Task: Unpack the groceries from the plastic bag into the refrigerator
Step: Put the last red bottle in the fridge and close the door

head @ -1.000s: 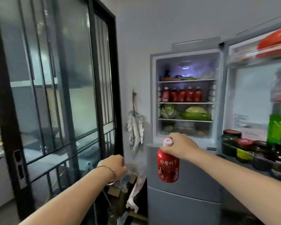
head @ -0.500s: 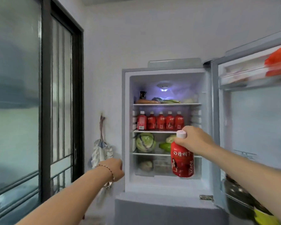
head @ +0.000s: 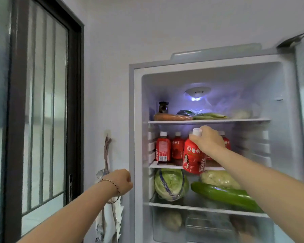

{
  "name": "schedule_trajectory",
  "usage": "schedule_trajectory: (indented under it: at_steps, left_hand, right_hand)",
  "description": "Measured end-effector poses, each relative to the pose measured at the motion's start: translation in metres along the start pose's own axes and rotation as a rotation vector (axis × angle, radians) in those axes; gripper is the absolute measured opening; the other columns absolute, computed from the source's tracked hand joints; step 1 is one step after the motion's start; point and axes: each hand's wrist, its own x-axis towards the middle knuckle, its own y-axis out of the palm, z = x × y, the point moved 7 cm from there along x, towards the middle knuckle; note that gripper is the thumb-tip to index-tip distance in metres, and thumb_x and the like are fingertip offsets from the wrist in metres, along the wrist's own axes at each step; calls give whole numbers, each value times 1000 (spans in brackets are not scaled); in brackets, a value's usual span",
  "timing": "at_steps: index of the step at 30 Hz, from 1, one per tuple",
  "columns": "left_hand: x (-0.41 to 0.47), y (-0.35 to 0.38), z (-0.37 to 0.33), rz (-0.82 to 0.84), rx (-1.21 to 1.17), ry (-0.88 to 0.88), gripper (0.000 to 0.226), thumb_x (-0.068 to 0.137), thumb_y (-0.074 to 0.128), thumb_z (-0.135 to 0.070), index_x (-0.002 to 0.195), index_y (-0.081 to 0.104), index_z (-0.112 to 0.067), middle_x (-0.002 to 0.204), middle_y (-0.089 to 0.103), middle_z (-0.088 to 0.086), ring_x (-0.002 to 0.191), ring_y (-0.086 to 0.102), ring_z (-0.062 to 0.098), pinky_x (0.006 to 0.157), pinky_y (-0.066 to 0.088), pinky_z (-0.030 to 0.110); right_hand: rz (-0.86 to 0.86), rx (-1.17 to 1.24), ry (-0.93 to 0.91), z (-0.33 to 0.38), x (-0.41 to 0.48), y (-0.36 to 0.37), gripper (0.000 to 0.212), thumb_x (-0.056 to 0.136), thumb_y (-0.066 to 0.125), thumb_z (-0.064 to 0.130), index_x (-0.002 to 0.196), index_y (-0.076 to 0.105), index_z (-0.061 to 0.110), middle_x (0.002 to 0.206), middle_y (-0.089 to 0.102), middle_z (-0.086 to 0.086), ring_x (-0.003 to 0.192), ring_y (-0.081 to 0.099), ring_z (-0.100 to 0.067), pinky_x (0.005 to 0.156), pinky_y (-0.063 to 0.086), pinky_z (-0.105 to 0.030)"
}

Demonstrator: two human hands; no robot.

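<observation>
Unpacking looks partly done, judged by how things lie. The refrigerator (head: 138, 137) stands open and the middle shelf (head: 165, 166) already carries a row of red bottles (head: 163, 149). A carrot (head: 172, 117) lies on the shelf above, with a cabbage (head: 170, 185) and a cucumber (head: 225, 195) on the one below. One more juice bottle (head: 193, 158) is not yet set down. It hangs upright at the front lip of the middle shelf, its base slightly below the shelf edge, just in front of the row.

The right hand (head: 207, 141) grips this bottle by its shoulder and white cap, fingers wrapped over the top. The bottle's body hangs at about 7 o'clock from the hand. What seems left is to lift it over the lip and stand it beside the others.

The left hand (head: 122, 181) sits well apart, at roughly 8 o'clock from the bottle, beside the refrigerator's outer left wall. Its fingers are curled away from the camera, so I cannot tell whether they hold anything. The plastic bag is out of view, so how much remains in it is unknown.
</observation>
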Motion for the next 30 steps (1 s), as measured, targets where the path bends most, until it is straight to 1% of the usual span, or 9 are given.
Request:
schedule_trajectory:
  at_steps: [3,6,10,14,16,18,22,27,30]
  left_hand:
    - [23,10,12,23,-1,5,14,89,44,-30,81,54,-24,92,61,2,86,57,20,84,49,29]
    - [41,21,22,59,-1,13,21,90,45,-37,94,61,-24,106,65,-1,102,59,18,88,49,29]
    - [53,27,24,67,-53,77,18,87,49,-38,98,58,-26,92,59,-6,88,58,13,83,49,25]
    - [53,33,28,72,-85,135,21,90,45,-30,102,60,-21,99,63,-5,88,59,12,78,46,21]
    - [52,37,33,85,-93,150,28,88,46,-31,110,62,-23,103,63,-6,93,60,10,84,49,23]
    - [52,38,36,81,-113,168,30,87,48,-35,112,62,-25,102,64,-8,93,61,9,85,50,24]
    - [49,35,32,26,-122,179,37,88,47,-51,104,64,-22,99,65,-9,91,61,9,84,51,26]
    - [50,35,30,-41,-66,191,35,93,41,-48,78,52,-18,68,50,-8,67,49,12,61,39,22]
    - [52,35,30,-76,-50,189,35,95,39,-45,80,53,-17,76,57,-2,71,52,16,71,45,27]
  right_hand:
    - [-8,-41,14,1,31,34,38,89,55,37,113,53,7,114,61,-14,104,58,-33,70,37,-30]
    - [12,-79,37,-4,57,74,42,93,50,39,115,51,3,119,59,-17,108,57,-35,76,42,-34]
    - [14,-132,54,-4,75,109,51,96,39,44,123,49,1,128,50,-21,113,53,-38,85,45,-38]
    - [204,-122,108,-25,59,150,80,89,45,59,149,11,17,145,23,-24,116,50,-44,89,45,-42]
    - [206,-120,92,-33,51,161,90,85,52,58,149,-1,23,143,25,-26,110,54,-44,86,47,-41]
    - [194,-91,99,-34,56,166,92,85,55,55,149,-3,24,140,28,-28,110,53,-45,88,46,-42]
    - [252,-52,147,-38,72,176,94,86,59,47,149,-6,23,138,35,-30,118,48,-45,97,41,-43]
    - [258,-16,148,-40,73,182,96,87,60,43,149,-10,22,140,37,-29,120,48,-44,99,40,-46]
    - [312,12,163,-44,66,185,99,88,62,34,148,-15,17,140,38,-27,123,47,-40,103,37,-43]
